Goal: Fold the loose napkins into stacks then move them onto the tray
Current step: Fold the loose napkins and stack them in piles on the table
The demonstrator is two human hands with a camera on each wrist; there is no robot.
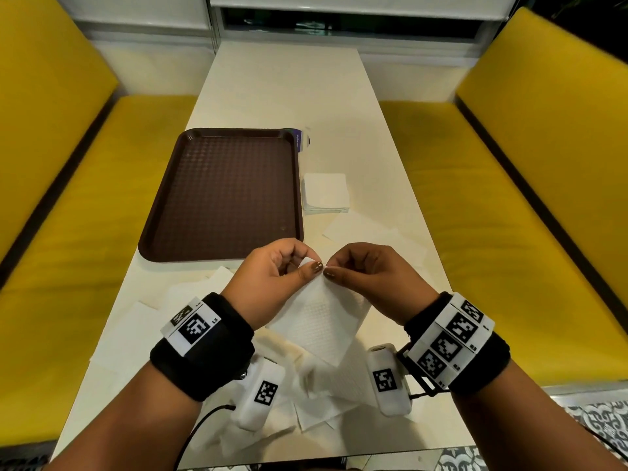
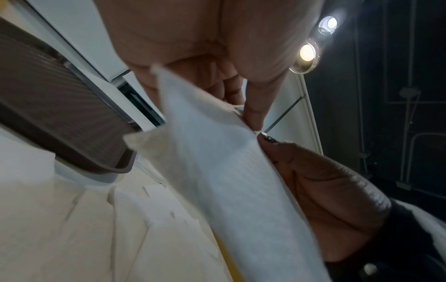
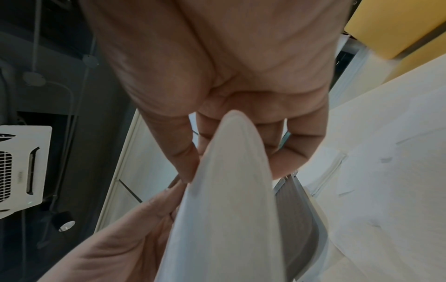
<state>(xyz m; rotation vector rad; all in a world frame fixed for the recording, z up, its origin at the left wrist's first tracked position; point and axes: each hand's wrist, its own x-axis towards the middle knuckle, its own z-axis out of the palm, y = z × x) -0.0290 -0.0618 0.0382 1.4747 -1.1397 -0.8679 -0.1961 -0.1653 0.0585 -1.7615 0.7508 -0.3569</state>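
The brown tray (image 1: 221,192) lay on the table (image 1: 289,90). Near its front right corner, the left hand (image 1: 272,277) and right hand (image 1: 370,273) pinched one napkin's (image 1: 319,321) top edge, thumbs nearly touching. A folded stack (image 1: 326,192) sat just right of the tray.

Left hand (image 1: 272,273) and right hand (image 1: 367,270) pinch one napkin (image 1: 319,321) beside the tray (image 1: 221,192).

Black wristbands (image 1: 204,348), white coded tags (image 1: 190,326)
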